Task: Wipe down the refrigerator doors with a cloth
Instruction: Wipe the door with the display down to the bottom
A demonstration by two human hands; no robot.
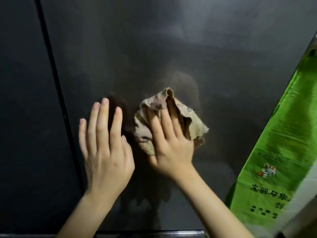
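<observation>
Both forearms are reaching up from the bottom edge. The left hand (104, 152) is lying flat on the dark refrigerator door (154, 48), fingers straight, holding nothing. Just beside it, the right hand (171, 145) is pressing a crumpled tan cloth (193, 124) against the same door, with fingers spread and straight and their tips tucked under a fold of the fabric. The cloth is sitting mid-door, bunched around and above that hand, its near edge close to the left thumb. A black seam (51, 66) is running down at the left, parting this door from its neighbour (17, 83). Over at the right edge, a green printed bag (283, 134) with a rabbit picture (267, 170) is showing, slightly blurred.
</observation>
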